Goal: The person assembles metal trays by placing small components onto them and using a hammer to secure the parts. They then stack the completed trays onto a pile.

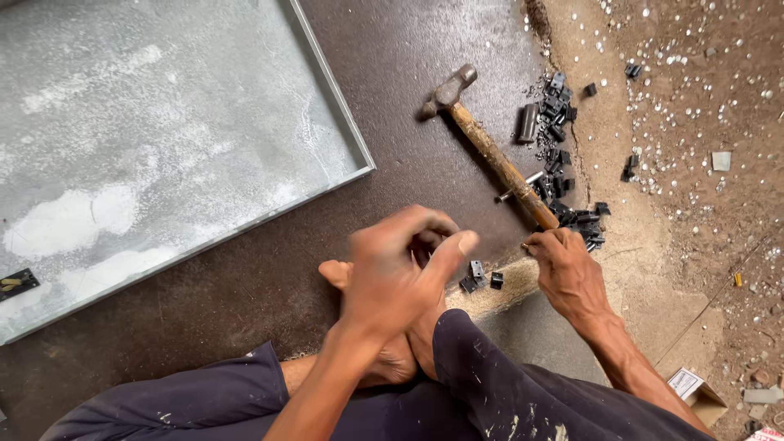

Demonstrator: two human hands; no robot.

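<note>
While seated on floor, left hand (400, 273) curls, grip unclear; right hand (563, 265) pinches small pin by hammer (490, 151) handle, black clips (478, 278) w/in reach.

Hammer (490, 151): dull grey metal head, worn tan-brown wood handle w/ dark stains. Small clips (559, 122): black, scattered. Metal sheet (163, 147): pale grey w/ white chalky blotches. Board (425, 49) under it: dark brown. Ground (694, 122): reddish-brown, dotted w/ whitish specks. Trousers (506, 392): dark navy, white paint flecks.
</note>
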